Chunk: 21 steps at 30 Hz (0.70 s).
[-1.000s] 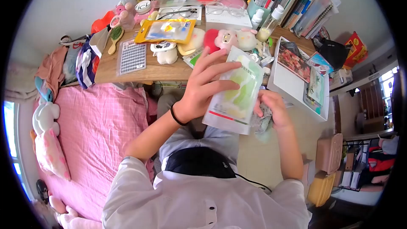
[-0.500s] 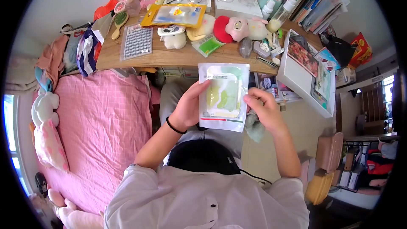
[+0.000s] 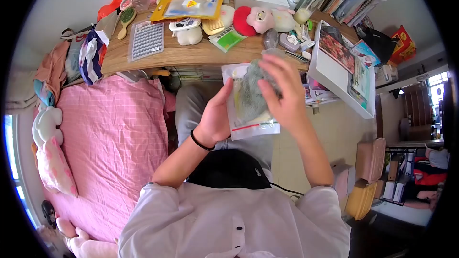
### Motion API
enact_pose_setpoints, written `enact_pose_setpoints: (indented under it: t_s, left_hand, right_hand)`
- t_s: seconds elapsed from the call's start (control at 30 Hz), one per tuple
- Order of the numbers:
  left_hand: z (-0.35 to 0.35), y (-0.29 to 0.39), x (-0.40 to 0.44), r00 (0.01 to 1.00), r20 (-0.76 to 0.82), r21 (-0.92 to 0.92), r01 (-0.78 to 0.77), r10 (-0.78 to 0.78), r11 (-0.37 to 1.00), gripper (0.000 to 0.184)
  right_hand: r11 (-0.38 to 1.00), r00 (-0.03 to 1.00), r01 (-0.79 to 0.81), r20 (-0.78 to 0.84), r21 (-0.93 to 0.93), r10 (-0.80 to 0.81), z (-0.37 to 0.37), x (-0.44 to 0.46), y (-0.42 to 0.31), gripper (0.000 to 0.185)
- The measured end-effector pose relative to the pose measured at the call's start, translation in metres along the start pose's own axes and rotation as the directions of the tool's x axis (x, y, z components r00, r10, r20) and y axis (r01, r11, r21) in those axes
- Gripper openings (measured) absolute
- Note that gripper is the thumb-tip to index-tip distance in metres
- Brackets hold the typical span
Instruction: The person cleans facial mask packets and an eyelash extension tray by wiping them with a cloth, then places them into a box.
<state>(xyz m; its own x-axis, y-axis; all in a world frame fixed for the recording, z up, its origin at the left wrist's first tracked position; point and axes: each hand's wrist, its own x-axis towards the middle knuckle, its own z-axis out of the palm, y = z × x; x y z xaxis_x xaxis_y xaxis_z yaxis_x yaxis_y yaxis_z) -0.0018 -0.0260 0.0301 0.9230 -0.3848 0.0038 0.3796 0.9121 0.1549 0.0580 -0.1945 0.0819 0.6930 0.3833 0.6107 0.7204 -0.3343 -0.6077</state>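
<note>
My left hand (image 3: 214, 120) grips the left edge of a flat white-and-green plastic packet (image 3: 239, 131), its thumb on the front. A grey-green cloth (image 3: 251, 96) lies over most of the packet's face and hides its print. Against the cloth rests my right hand (image 3: 288, 96), its fingers pressing it onto the packet. Both are held above my lap, just in front of the desk edge.
On the wooden desk (image 3: 186, 57) lie a lash tray (image 3: 147, 41), a yellow packet (image 3: 189, 7), a green packet (image 3: 227, 39), plush toys (image 3: 260, 20) and bottles. A white box (image 3: 330, 79) overhangs its right side. A pink-sheeted bed (image 3: 105, 153) is at left.
The cloth, hanging beneath my right hand before, now covers the packet's front. My right hand has moved up and left over the packet. The view has shifted slightly.
</note>
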Motion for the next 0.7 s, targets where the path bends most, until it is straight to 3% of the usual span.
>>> enact_pose_setpoints:
  t_s: [0.03, 0.07, 0.2, 0.27, 0.3, 0.37, 0.4, 0.47, 0.5, 0.57, 0.6, 0.63, 0.7]
  left_hand:
    - [-0.002, 0.003, 0.0, 0.997, -0.071, 0.002, -0.017, 0.017, 1.0, 0.057]
    - [-0.007, 0.006, -0.001, 0.999, -0.033, 0.074, 0.017, -0.015, 0.997, 0.058]
    - [-0.008, 0.006, -0.004, 0.995, -0.097, 0.053, 0.009, -0.004, 0.999, 0.059]
    - [-0.019, 0.003, -0.002, 0.999, -0.032, -0.053, 0.019, -0.021, 0.998, 0.06]
    - [-0.027, 0.004, -0.001, 0.999, -0.033, -0.054, 0.02, -0.022, 0.998, 0.06]
    - [-0.04, 0.006, 0.001, 0.974, 0.198, -0.134, 0.142, -0.113, 0.981, 0.06]
    - [-0.032, 0.004, 0.002, 0.974, 0.198, -0.135, 0.142, -0.114, 0.981, 0.06]
    - [-0.011, -0.002, 0.006, 0.971, -0.179, 0.158, -0.131, 0.159, 0.979, 0.059]
    - [-0.015, -0.001, 0.007, 0.972, -0.179, 0.157, -0.127, 0.154, 0.979, 0.059]
    - [-0.028, 0.002, 0.005, 0.997, -0.077, -0.02, 0.002, -0.004, 1.0, 0.058]
    - [-0.012, -0.001, 0.006, 0.989, -0.134, 0.125, -0.041, 0.058, 0.991, 0.059]
    - [-0.012, -0.003, 0.005, 0.99, -0.131, 0.125, -0.041, 0.057, 0.991, 0.059]
    - [-0.014, -0.004, 0.002, 0.997, -0.071, 0.099, 0.015, -0.008, 0.995, 0.06]
  right_hand:
    - [0.963, 0.986, 0.149, 0.105, -0.224, -0.128, 0.0, -0.004, 0.001, 0.048]
    - [0.855, 0.945, 0.31, 0.236, -0.415, -0.228, -0.001, -0.006, 0.001, 0.054]
    - [0.842, 0.935, 0.309, 0.305, -0.442, -0.183, -0.001, -0.011, 0.001, 0.06]
    - [0.934, 0.935, 0.267, 0.3, -0.237, -0.191, 0.005, -0.017, 0.014, 0.058]
    - [0.934, 0.935, 0.266, 0.3, -0.238, -0.19, 0.008, -0.021, 0.017, 0.058]
    - [0.928, 0.915, 0.316, 0.323, -0.199, -0.243, 0.016, -0.029, 0.016, 0.058]
    - [0.939, 0.902, 0.294, 0.376, -0.18, -0.21, 0.016, -0.033, 0.006, 0.056]
    - [0.93, 0.892, 0.324, 0.383, -0.174, -0.24, 0.024, -0.036, 0.0, 0.056]
    - [0.92, 0.882, 0.353, 0.388, -0.169, -0.267, 0.026, -0.037, -0.002, 0.055]
    - [0.908, 0.896, 0.349, 0.367, -0.233, -0.25, 0.024, -0.032, 0.007, 0.055]
    - [0.901, 0.938, 0.297, 0.272, -0.315, -0.214, 0.023, -0.028, 0.012, 0.056]
    - [0.89, 0.968, 0.238, 0.171, -0.389, -0.184, 0.021, -0.024, 0.016, 0.057]
    - [0.905, 0.973, 0.206, 0.173, -0.373, -0.15, 0.023, -0.028, 0.023, 0.064]
